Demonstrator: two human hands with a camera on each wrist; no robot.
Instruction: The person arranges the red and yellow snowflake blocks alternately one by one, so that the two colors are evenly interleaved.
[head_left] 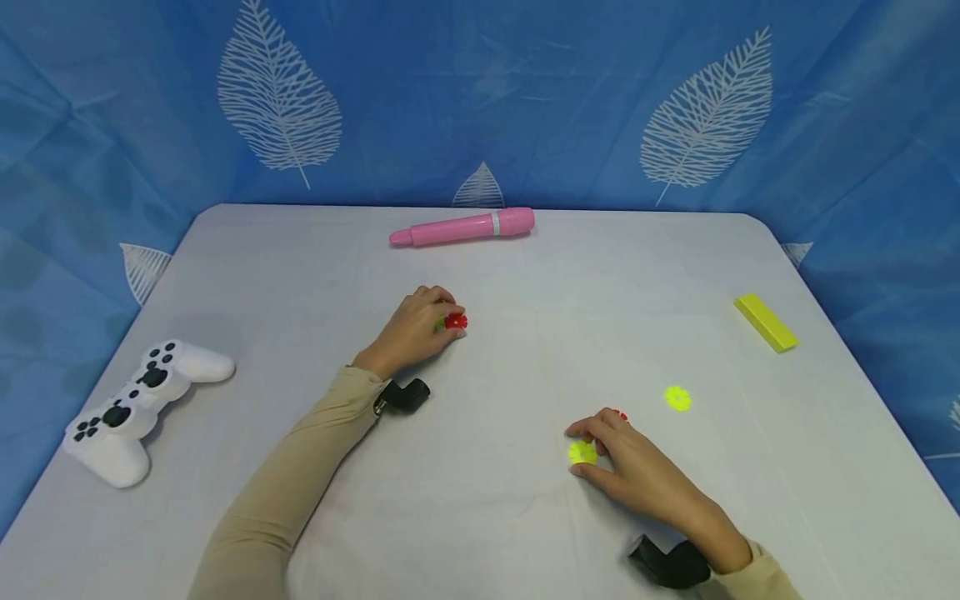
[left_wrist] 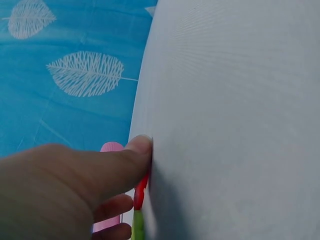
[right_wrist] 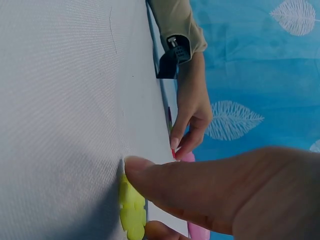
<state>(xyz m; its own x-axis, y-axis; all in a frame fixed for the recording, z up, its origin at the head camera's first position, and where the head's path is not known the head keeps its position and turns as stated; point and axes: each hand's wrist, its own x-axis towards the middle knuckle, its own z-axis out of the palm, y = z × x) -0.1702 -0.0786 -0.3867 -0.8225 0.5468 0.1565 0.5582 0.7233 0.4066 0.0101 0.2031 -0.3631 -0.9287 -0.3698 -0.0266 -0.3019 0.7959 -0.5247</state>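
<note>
My left hand [head_left: 417,330] is low over the table's middle, its thumb and forefinger at opposite edges of a small red flower-shaped piece [head_left: 456,321]. A green piece [left_wrist: 137,225] shows beside the red one, partly hidden by the hand. Nearer the front right, my right hand [head_left: 637,467] has a yellow flower-shaped piece [head_left: 582,452] between curved thumb and fingers. The thumb lies along that piece's edge in the right wrist view. Just past the right knuckles, a bit of another red piece [head_left: 620,414] peeks out. A second yellow flower [head_left: 678,398] lies beyond the right hand.
A white game controller [head_left: 150,408] lies at the left. Along the far edge is a thick pink pen-shaped object [head_left: 465,227]. A yellow bar [head_left: 766,322] sits near the right edge of the white table [head_left: 525,533]. Blue leaf-print cloth [head_left: 487,83] hangs behind.
</note>
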